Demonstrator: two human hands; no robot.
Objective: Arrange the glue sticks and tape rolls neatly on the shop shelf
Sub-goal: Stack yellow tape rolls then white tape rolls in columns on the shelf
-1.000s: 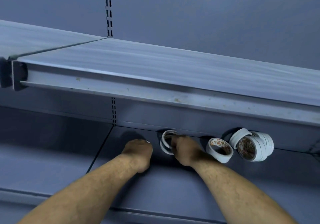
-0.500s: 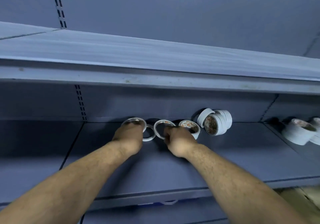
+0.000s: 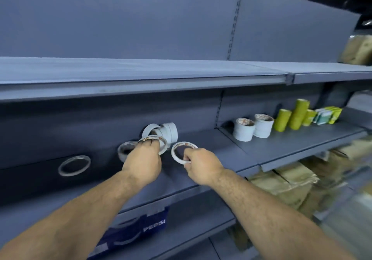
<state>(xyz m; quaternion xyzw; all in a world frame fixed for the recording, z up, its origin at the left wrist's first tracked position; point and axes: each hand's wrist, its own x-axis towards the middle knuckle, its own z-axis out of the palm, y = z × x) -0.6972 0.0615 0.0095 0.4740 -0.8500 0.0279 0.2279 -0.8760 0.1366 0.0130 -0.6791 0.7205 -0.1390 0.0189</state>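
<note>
Both hands are engaged over the middle shelf (image 3: 231, 155). The left hand (image 3: 144, 160) has its fingers curled round a thin tape roll (image 3: 163, 146), held flat-side up just in front of a loose cluster of rolls (image 3: 170, 132) lying on their sides against the back panel. The right hand (image 3: 201, 166) pinches a second thin roll (image 3: 184, 144) by its near rim, tilted so that its open centre faces up and toward the camera. The two upright stacks of white tape (image 3: 243, 132) stand well apart to the right on the adjoining bay, so the right hand is the nearer one for any placement there. A clear ring of tape (image 3: 60, 168) lies alone to the left, and another roll (image 3: 122, 152) sits just beside the left hand. The shelf surface is flat painted metal. The upper shelf (image 3: 141, 68) overhangs, so headroom appears limited. Green cylinders (image 3: 298, 114) stand beyond the stacks; whether they are glue sticks cannot be determined.
</note>
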